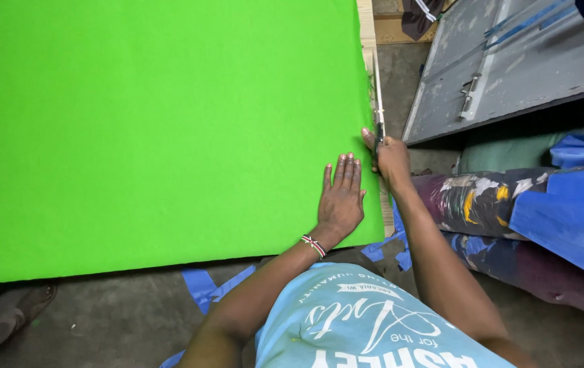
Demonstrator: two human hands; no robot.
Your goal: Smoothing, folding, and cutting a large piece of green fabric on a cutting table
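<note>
A large bright green fabric sheet (pixel 155 129) lies spread flat over a work surface and fills most of the view. My left hand (pixel 341 197) rests flat on it near its right edge, fingers together, with a beaded bracelet at the wrist. My right hand (pixel 391 158) grips a pair of scissors (pixel 378 112) whose blades point away from me along the sheet's right edge. A thin wooden edge (pixel 368 41) of the surface shows beside the fabric.
A grey metal door (pixel 510 61) with a latch lies to the right. Rolled fabrics (pixel 503 197), one paint-stained, one blue, lie on the floor at right. Blue scraps (pixel 203 286) lie on the concrete floor near my feet.
</note>
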